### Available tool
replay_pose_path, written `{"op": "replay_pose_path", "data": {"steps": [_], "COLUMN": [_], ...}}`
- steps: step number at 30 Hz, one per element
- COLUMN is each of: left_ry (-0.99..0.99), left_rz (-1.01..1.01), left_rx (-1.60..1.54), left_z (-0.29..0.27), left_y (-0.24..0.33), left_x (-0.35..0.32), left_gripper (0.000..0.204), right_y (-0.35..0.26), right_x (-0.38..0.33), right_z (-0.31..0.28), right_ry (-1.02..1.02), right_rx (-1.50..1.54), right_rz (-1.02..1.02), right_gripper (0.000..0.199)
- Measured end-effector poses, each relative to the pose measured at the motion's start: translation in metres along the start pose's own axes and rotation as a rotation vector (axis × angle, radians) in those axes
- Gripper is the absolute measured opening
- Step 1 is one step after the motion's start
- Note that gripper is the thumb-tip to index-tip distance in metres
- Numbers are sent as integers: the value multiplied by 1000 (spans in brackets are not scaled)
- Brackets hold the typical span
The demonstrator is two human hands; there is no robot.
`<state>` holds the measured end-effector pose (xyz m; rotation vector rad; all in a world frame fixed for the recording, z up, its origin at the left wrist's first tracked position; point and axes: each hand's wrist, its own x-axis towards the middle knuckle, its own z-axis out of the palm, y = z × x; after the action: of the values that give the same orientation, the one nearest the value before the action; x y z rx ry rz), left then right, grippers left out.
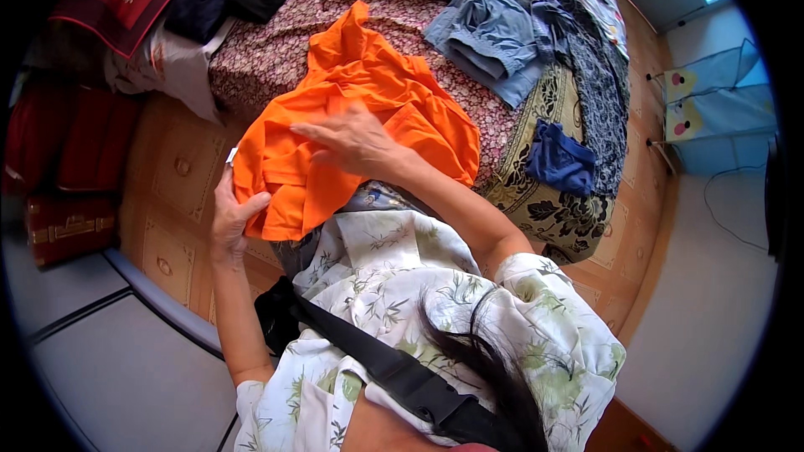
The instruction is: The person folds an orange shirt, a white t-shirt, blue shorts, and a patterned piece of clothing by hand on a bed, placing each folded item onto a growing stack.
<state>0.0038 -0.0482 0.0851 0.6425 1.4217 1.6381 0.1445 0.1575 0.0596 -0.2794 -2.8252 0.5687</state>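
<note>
A bright orange garment (394, 75) lies crumpled across the bed's edge and over my lap. Whether it is a shirt or something else I cannot tell from its folds. My left hand (234, 213) pinches its near left edge, thumb on top and fingers underneath, close to a small white tag (232, 156). Over the middle of the cloth is my right hand (356, 141), its fingers stretched out and slightly blurred, resting on or just above the fabric.
The bed (260, 54) has a floral sheet. Folded grey-blue trousers (490, 38), a crumpled dark blue garment (561, 157) and dark clothes (205, 4) lie on it. Red cases (71, 222) stand at the left, beside a grey cabinet (126, 351). A patterned blanket (544, 209) covers the bed's right corner.
</note>
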Motion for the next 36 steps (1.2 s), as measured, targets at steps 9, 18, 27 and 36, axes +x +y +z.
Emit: {"op": "replay_pose_path", "data": {"steps": [9, 18, 27, 36], "left_ry": [371, 543, 150, 99], "left_rz": [141, 699, 15, 136], "left_rx": [163, 1176, -120, 67], "left_z": [-41, -4, 17, 10], "left_y": [-19, 8, -66, 36], "left_x": [12, -15, -14, -28], "left_gripper": [37, 19, 19, 18], "right_y": [-6, -31, -142, -176], "right_x": [-15, -2, -17, -26], "right_z": [63, 14, 20, 7], "right_ry": [99, 531, 227, -624], "right_rx": [-125, 245, 549, 1668], "right_rz": [-284, -11, -463, -692], "right_gripper": [21, 8, 18, 25]}}
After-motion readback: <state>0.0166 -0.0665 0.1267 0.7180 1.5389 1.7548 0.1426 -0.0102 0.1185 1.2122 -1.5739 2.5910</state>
